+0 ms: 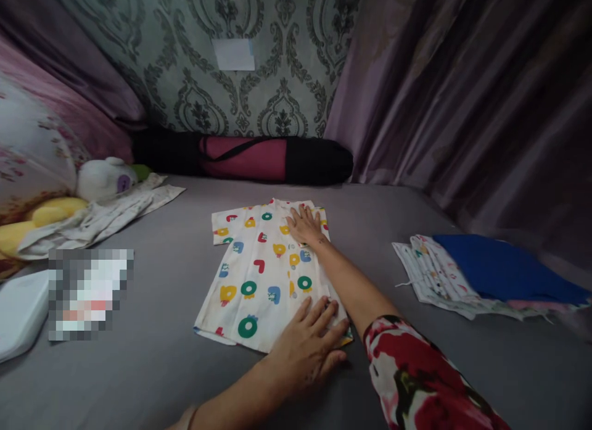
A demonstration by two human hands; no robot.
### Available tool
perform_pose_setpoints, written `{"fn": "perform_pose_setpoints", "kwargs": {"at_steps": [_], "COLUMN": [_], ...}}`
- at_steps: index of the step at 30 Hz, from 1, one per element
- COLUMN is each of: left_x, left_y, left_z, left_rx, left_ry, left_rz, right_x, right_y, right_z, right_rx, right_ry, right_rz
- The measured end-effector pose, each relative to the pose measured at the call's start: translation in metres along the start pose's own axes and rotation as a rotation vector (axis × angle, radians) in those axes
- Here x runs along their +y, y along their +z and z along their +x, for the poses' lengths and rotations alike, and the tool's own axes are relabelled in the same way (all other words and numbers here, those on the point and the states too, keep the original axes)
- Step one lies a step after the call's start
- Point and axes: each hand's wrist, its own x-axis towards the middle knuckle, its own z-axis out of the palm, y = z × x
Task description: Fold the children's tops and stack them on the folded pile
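Shirt (253, 276) lies beneath left grip (306, 340) and right grip (304, 225), fingers apart, apparently touching it.

Can't read any actual words here tbh. The shirt (268, 276) has green O-shaped prints (241, 327), maybe letters, not sure. The flat thing (90, 297) left of the shirt is all pixelated, so it's unreadable.

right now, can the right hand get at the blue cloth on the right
Probably yes: the right hand lies flat on the shirt, and nothing visible blocks the way over the grey sheet to the blue cloth, which lies atop folded clothes.
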Motion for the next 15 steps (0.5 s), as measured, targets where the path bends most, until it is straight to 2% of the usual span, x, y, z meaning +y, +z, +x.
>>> {"fn": "perform_pose_setpoints", "kwargs": {"at_steps": [7,12,15], "left_x": [0.001,-0.005,-0.018], "left_y": [-0.005,-0.007,-0.005], "left_z": [0.002,0.005,0.003], "left_rx": [-0.006,0.094,0.157], "left_ry": [0.010,-0.102,-0.177], "left_rz": [-0.029,-0.031,0.015], "right_x": [0.000,-0.010,-0.015], "right_y": [-0.002,-0.002,0.005], "right_z": [0.003,-0.011,-0.019], "right_rx": [-0.065,0.029,0.016], "right_ry": [0.033,-0.086,-0.111], "right_rz": [0.025,0.021,0.030]}}
